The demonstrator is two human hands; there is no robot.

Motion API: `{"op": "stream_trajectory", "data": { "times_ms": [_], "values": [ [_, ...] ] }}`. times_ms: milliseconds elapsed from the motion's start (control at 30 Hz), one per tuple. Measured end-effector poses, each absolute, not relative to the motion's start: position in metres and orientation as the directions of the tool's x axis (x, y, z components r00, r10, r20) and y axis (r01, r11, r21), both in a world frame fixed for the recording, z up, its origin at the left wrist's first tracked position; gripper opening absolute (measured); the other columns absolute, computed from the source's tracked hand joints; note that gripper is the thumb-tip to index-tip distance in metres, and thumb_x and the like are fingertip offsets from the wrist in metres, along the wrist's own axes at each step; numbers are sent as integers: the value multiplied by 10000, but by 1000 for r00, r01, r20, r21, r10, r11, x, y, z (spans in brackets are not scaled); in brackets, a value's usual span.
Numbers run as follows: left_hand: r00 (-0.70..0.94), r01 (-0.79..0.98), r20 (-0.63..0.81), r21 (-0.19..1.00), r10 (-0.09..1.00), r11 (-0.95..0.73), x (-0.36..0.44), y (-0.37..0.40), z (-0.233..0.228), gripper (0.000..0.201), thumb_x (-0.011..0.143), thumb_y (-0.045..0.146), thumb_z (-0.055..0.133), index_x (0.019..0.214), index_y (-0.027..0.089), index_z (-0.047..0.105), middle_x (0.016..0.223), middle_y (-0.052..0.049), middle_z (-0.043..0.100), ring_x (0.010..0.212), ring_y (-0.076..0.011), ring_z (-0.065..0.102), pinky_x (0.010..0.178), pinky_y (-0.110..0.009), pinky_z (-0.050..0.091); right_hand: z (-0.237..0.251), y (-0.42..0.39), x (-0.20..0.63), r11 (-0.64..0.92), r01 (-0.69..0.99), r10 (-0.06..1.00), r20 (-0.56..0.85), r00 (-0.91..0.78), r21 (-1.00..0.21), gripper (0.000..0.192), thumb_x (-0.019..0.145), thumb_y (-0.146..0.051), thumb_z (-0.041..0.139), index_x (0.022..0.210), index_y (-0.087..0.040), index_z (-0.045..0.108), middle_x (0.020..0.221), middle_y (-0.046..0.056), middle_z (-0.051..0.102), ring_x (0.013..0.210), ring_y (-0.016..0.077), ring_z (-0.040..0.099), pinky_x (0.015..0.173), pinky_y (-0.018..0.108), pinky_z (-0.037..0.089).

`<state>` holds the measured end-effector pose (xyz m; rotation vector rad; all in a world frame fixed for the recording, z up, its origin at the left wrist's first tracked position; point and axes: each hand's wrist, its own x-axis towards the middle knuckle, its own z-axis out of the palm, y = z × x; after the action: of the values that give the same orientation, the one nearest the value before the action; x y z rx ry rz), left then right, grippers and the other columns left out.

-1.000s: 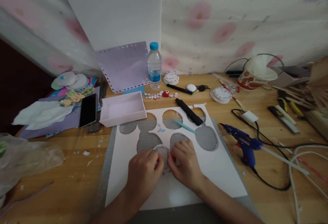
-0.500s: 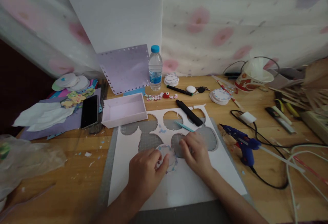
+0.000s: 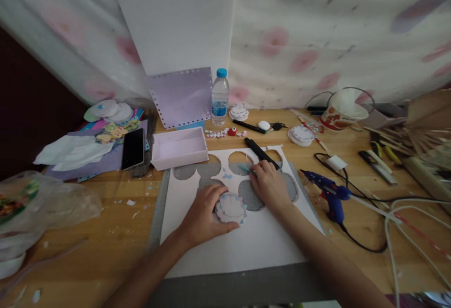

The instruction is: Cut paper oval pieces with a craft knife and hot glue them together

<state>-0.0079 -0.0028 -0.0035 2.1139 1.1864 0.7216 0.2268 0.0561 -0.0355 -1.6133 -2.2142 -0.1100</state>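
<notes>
Left hand (image 3: 202, 218) now holds the paper disc (image 3: 231, 208) alone, thumb and fingers around its rim, over the white sheet (image 3: 218, 257). Right hand (image 3: 270, 185) has moved off to the teal stick (image 3: 244, 168), fingers bunched; I can't tell if pinching. Disc support is one-handed.

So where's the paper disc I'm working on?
In the head view, the paper disc sits below center, between thumb and fingers of the left hand, over the white sheet, down and left of the right hand.
</notes>
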Motion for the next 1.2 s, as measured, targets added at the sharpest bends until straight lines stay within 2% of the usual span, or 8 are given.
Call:
{"op": "stream_trajectory", "data": {
  "times_ms": [100, 200, 367, 600, 733, 867, 1000, 1200],
  "values": [
    [422, 558, 182, 720, 888, -413, -4, 5, -6, 456, 699, 267, 783, 1106, 198, 589, 1086, -84, 662, 1049, -260, 589, 927, -408, 461, -27, 52, 225, 368, 883, 879, 416, -230, -289, 88, 897, -192, 518, 882, -160, 599, 909, 125, 576, 870, 270, 535, 738, 402, 464],
    [373, 583, 252, 685, 893, -437, -6, 11, -2, 282, 763, 229, 718, 1018, 203, 602, 990, -49, 676, 969, -228, 605, 867, -374, 457, -13, 39, 220, 417, 726, 890, 406, -206, -547, 99, 915, -242, 509, 879, -180, 577, 850, 81, 585, 804, 215, 557, 693, 345, 470],
    [318, 630, 290, 647, 903, -430, -5, 17, -1, 153, 831, 258, 653, 964, 200, 606, 903, -37, 668, 894, -210, 600, 818, -353, 444, 0, 19, 202, 237, 400, 940, 105, -326, -885, 140, 925, -319, 512, 924, -200, 585, 666, -7, 574, 580, 130, 534, 520, 249, 435],
    [349, 537, 271, 727, 897, -428, -6, 26, -8, 157, 838, 227, 624, 990, 198, 600, 985, -62, 662, 970, -213, 600, 872, -365, 468, -11, 20, 195, 153, 309, 951, 56, -303, -939, 137, 893, -314, 541, 870, -196, 607, 622, -18, 570, 554, 119, 531, 509, 238, 433],
    [459, 433, 272, 763, 846, -480, -17, 26, -7, 413, 759, 205, 645, 1164, 209, 563, 1173, -108, 620, 1133, -253, 555, 982, -413, 444, -18, 14, 193, 85, 256, 989, 51, -139, -963, 144, 873, -333, 580, 888, -193, 611, 618, -9, 576, 530, 124, 539, 486, 242, 445],
    [535, 429, 244, 747, 809, -508, -23, 25, -10, 623, 692, 331, 758, 1253, 215, 513, 1262, -138, 580, 1203, -303, 511, 1023, -465, 412, -16, 10, 193, 185, 251, 973, 140, -185, -950, 148, 888, -305, 564, 922, -196, 659, 728, 33, 617, 612, 144, 591, 531, 259, 489],
    [518, 460, 210, 749, 829, -477, -23, 25, -16, 626, 721, 433, 768, 1252, 227, 508, 1262, -130, 584, 1198, -297, 514, 1020, -455, 411, -11, 12, 196, 285, 284, 948, 225, -225, -915, 221, 931, -273, 497, 946, -204, 706, 761, 52, 600, 669, 155, 579, 551, 274, 472],
    [503, 485, 202, 739, 840, -468, -22, 25, -17, 535, 779, 413, 724, 1231, 224, 510, 1240, -118, 598, 1176, -279, 524, 1010, -433, 408, -13, 14, 201, 256, 280, 952, 191, -238, -925, 245, 942, -281, 478, 998, -202, 704, 756, 48, 607, 690, 159, 579, 584, 286, 466]
  ]
}}
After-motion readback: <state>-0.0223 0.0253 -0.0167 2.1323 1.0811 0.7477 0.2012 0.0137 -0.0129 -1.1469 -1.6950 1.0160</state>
